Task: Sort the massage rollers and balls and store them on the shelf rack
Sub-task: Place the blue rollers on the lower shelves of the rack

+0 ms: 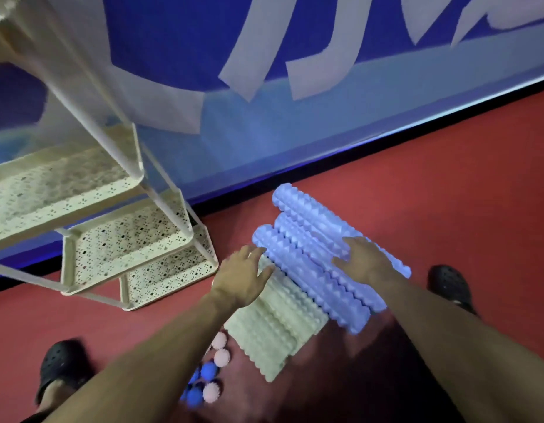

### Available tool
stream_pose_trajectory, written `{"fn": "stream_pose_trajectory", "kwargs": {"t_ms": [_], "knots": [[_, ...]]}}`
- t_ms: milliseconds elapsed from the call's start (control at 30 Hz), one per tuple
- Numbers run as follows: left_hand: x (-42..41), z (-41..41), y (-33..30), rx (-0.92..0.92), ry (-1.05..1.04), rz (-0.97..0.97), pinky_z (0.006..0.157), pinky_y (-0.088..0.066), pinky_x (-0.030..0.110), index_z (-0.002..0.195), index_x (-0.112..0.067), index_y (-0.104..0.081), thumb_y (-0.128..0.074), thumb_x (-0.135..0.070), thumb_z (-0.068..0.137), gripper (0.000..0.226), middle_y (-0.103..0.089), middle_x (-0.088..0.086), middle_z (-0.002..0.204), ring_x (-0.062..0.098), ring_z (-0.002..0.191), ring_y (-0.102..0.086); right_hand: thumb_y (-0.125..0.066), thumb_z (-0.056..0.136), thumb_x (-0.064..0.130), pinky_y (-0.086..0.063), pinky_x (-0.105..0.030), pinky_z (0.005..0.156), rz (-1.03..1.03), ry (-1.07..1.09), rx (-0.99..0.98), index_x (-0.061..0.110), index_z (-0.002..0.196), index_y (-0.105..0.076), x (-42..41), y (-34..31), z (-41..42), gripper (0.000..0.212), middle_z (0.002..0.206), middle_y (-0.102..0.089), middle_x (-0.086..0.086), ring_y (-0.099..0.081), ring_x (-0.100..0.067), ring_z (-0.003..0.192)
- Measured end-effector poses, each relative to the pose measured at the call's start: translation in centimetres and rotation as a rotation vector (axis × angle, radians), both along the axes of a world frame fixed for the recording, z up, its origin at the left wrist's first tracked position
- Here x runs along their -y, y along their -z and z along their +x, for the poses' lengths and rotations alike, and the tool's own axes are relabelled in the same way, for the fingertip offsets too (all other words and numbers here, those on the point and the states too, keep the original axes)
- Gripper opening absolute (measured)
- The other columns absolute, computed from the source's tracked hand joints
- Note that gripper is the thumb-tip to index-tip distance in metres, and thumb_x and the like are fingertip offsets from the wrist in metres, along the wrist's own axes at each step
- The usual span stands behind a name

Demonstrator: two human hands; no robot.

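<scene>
Directly under both hands [304,270], rollers [307,270].

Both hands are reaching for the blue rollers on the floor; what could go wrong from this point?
1. The blue rollers lie loose side by side; lifting one under the right hand could set its neighbours rolling.
2. The spiky balls sit by the left shoe and may get kicked or stepped on.
3. The left hand hovers over the white rollers, so colours might get mixed.
</scene>
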State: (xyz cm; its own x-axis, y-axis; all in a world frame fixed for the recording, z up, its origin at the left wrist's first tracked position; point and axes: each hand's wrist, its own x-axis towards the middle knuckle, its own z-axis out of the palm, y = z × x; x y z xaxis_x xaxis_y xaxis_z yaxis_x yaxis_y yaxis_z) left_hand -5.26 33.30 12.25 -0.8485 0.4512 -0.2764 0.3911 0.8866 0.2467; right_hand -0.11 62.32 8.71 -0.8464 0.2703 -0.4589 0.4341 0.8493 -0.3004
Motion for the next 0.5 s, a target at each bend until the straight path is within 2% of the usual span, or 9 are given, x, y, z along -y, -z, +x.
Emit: {"fn": "stream_pose_trajectory", "kwargs": {"t_ms": [200, 267, 367, 500], "knots": [[-3.3, -2.3, 6.6, 0.088, -0.047, 0.008, 0.115, -0.033, 0.041, 0.152, -0.025, -0.038, -0.037, -0.058, 0.101, 0.061, -0.038, 0.001, 0.156, 0.025, 0.141, -0.040, -0.062, 0.085, 0.066, -0.028, -0.043, 0.119, 0.030, 0.093, 0.060, 0.024, 0.158, -0.023, -5.9, 7.1, -1.8, 0.093, 0.162, -0.029, -0.010, -0.030, -0.031, 0.148], [-3.7, -2.6, 8.5, 0.129, -0.080, 0.034, 0.117, -0.032, 0.043, 0.152, -0.024, -0.038, -0.038, -0.059, 0.100, 0.062, -0.037, 0.001, 0.157, 0.023, 0.143, -0.037, -0.065, 0.080, 0.069, -0.030, -0.045, 0.117, 0.007, 0.120, 0.083, 0.022, 0.158, -0.020, -7.0, 9.2, -2.2, 0.101, 0.159, -0.033, -0.011, -0.034, -0.032, 0.145], [-3.7, -2.6, 10.8, 0.198, -0.146, 0.076, 0.118, -0.032, 0.043, 0.150, -0.026, -0.039, -0.037, -0.062, 0.098, 0.063, -0.036, -0.001, 0.157, 0.022, 0.144, -0.035, -0.068, 0.077, 0.069, -0.029, -0.049, 0.114, 0.068, 0.118, 0.100, 0.022, 0.159, -0.011, -7.7, 12.0, -2.2, 0.110, 0.157, -0.027, -0.012, -0.033, -0.036, 0.143], [-2.7, -1.9, 12.5, 0.233, -0.146, 0.048, 0.116, -0.033, 0.037, 0.150, -0.026, -0.040, -0.040, -0.061, 0.098, 0.063, -0.038, -0.003, 0.156, 0.020, 0.142, -0.039, -0.073, 0.071, 0.070, -0.035, -0.051, 0.106, 0.159, 0.094, 0.060, 0.023, 0.155, -0.015, -8.1, 13.9, -2.3, 0.113, 0.151, -0.035, -0.012, -0.040, -0.038, 0.136]]}}
